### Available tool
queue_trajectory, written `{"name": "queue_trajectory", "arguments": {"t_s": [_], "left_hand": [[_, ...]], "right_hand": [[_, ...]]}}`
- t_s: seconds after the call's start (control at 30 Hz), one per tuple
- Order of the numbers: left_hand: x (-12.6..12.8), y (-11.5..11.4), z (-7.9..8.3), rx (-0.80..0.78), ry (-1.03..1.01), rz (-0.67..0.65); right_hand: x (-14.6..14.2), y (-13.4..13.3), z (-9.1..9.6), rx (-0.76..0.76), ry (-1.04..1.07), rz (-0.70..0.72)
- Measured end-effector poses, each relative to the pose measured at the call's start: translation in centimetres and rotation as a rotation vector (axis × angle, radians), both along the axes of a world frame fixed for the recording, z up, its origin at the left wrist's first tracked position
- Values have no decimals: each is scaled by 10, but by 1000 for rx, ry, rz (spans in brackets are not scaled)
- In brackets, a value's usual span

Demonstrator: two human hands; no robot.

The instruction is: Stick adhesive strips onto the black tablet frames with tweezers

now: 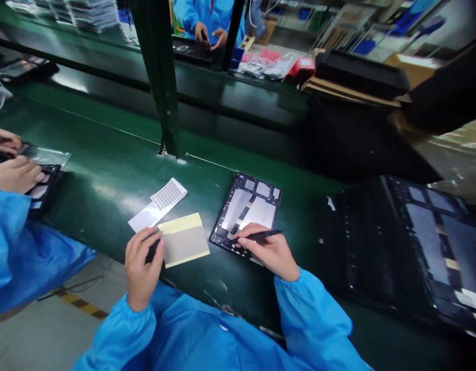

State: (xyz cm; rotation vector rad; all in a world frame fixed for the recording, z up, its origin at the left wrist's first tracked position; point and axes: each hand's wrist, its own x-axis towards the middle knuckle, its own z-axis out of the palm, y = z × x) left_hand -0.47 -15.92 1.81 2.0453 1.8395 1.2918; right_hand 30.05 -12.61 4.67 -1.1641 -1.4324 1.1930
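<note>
Tool [262, 235] gripped in right hand [272, 253] over one frame [248, 205]; left hand [142, 264] pinching yellow sheet [184, 240], one white sheet [157, 205] just beyond.

No text or label can be read here

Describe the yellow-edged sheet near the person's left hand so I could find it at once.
Start at the long green bench and its upright post. Nearer the person, right beside the left hand, lies the yellow-edged sheet. Unlike the white sheet behind it, with its grid of dots, this one is grey with pale yellow strips along two edges.
</note>
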Motion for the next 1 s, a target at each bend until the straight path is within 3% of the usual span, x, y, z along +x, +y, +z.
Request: {"name": "queue_trajectory", "arguments": {"t_s": [0.17, 0.3, 0.43, 0.7, 0.83, 1.0], "left_hand": [[41, -16, 0, -84, -187, -197], [82, -21, 7, -316, -427, -367], [98, -14, 12, -564, -660, -453], [97, -12, 13, -881, -1010, -512], [99, -14, 12, -918, -1023, -522], [101, -19, 12, -737, -960, -493]], "right_hand": [[7, -5, -13, -164, 158, -59], [4, -20, -13, -147, 228, -77], [-6, -32, -2, -10, 183, -41], [4, -48, 22, 314, -112, 165], [8, -54, 25, 399, -174, 235], [9, -65, 19, 459, -177, 209]]}}
